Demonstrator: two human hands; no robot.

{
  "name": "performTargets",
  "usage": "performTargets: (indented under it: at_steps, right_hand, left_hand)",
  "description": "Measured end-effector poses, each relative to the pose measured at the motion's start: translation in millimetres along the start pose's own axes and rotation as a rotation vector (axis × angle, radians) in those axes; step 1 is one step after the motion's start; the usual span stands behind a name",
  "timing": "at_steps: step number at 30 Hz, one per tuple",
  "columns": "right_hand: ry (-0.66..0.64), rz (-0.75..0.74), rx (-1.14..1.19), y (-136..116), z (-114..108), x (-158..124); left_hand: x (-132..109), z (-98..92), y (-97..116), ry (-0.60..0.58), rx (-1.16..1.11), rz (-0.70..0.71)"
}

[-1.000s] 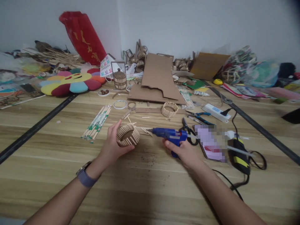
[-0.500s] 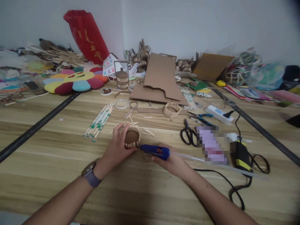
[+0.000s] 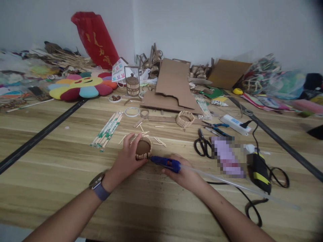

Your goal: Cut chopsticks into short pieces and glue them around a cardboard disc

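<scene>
My left hand (image 3: 130,153) grips the left side of a small round cardboard tub (image 3: 143,148) ringed with short wooden sticks. In my right hand (image 3: 183,174) is a blue hot glue gun (image 3: 165,163), its nozzle at the tub's lower right edge. A long clear glue stick (image 3: 222,181) juts from the gun's back. Loose short sticks (image 3: 159,141) lie just beyond the tub. Farther off stands a second stick-ringed hoop (image 3: 185,119), touching a flat cardboard strip (image 3: 161,118).
Black scissors (image 3: 202,144), blue-handled pliers (image 3: 217,124) and a white power strip (image 3: 236,124) lie to the right, with a black cable (image 3: 252,205). Packed chopsticks (image 3: 107,131) lie left. Cardboard sheets (image 3: 173,80) and a flower cushion (image 3: 85,84) are at the back.
The glue gun's back end has swung slightly, and the glue stick now points lower to the right. The nozzle stays at the tub's edge; my left hand keeps its grip.
</scene>
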State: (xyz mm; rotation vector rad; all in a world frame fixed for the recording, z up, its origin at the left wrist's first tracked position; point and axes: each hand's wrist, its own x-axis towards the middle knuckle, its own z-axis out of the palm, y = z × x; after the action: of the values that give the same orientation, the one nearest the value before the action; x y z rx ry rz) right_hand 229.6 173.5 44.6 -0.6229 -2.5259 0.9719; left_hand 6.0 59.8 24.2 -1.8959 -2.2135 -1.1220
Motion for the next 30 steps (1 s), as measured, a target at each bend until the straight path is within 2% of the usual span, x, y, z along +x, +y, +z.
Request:
performTargets:
  at_steps: [19,30]
  right_hand:
    - [-0.019,-0.028,-0.095,2.6,4.7,0.9]
    - [-0.032,0.009,-0.080,1.7,5.0,0.0]
  left_hand:
    - [1.0,-1.0,0.3,-0.019,-0.007,-0.002]
    - [1.1,-1.7,-0.3,-0.018,-0.012,0.016]
